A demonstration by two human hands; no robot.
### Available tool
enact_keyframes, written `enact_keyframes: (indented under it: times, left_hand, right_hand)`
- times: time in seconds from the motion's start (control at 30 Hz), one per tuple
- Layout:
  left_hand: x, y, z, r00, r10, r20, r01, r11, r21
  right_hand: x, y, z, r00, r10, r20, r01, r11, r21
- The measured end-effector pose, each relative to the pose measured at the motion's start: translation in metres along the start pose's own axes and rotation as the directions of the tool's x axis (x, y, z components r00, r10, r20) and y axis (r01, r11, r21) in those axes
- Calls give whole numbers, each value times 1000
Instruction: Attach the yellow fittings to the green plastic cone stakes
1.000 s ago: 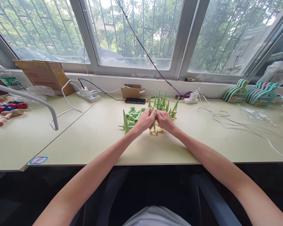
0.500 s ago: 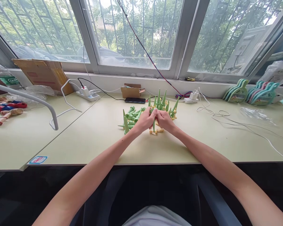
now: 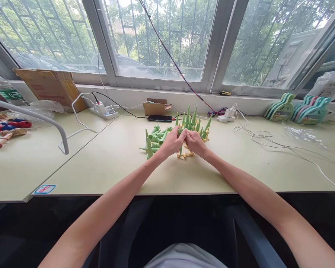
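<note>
Operator: Locate the workpiece.

Technician: The green cone (image 3: 181, 150) is between the left hand (image 3: 171, 144) and the right hand (image 3: 195, 143), above the desk (image 3: 167, 178), with its narrow end pointing down.

Operator: State the fingers' condition.

Technician: Both sets of fingers are curled inward, meet at the thumbs and are clamped on the cone's wide end. The fingers cover the contact area, so any change there cannot be confirmed. Judgement: the grip suits pressing or adjusting by hand; whether a second part is seated cannot be determined.

Operator: List adjacent parts.

Technician: Loose green cones (image 3: 155, 139) lie in a pile beside the left hand. Upright green cones (image 3: 188, 115) stand behind the hands, some with yellow pieces at the base. Small yellow pieces (image 3: 185, 156) lie on the near side of the hands.

Operator: Report containers and contents.

Technician: A small open carton (image 3: 156, 109) sits behind the phone (image 3: 160, 118); its interior is not visible. At far left, a large cardboard box (image 3: 48, 86) stands beside a clear bottle (image 3: 9, 92) with a green label. The contents of both cannot be determined
</note>
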State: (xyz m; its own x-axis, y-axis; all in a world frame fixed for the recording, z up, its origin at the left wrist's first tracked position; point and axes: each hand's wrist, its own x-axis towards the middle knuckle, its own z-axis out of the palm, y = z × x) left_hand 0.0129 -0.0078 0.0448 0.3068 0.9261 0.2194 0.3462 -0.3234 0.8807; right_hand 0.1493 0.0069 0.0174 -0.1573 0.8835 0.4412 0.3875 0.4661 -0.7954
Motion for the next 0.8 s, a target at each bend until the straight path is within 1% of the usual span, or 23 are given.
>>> enact_keyframes:
  times: [0.8]
  left_hand:
    - [1, -2, 0, 1000, 18, -6, -18, 999, 35]
  right_hand:
    - [0, 3, 1, 1000, -30, 5, 30, 999, 28]
